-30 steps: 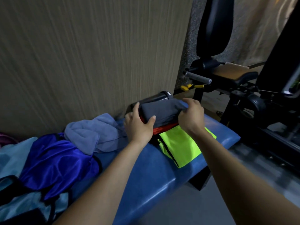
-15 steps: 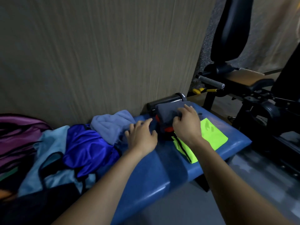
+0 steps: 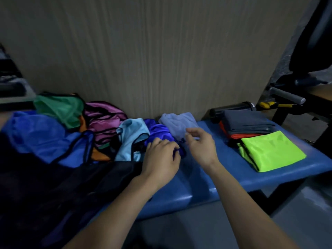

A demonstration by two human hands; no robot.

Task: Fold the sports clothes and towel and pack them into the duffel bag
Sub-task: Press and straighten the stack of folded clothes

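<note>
Both hands shifted left, left hand (image 3: 161,157) on royal-blue garment (image 3: 159,132)

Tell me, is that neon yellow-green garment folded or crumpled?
Folded: the neon yellow-green garment lies flat as a neat rectangle on the blue bench.

the right hand (image 3: 202,147) is motion-blurred at the fingertips. the left hand (image 3: 161,159) covers part of the royal blue garment (image 3: 158,132). the black bag (image 3: 53,191) runs past the left edge.
</note>
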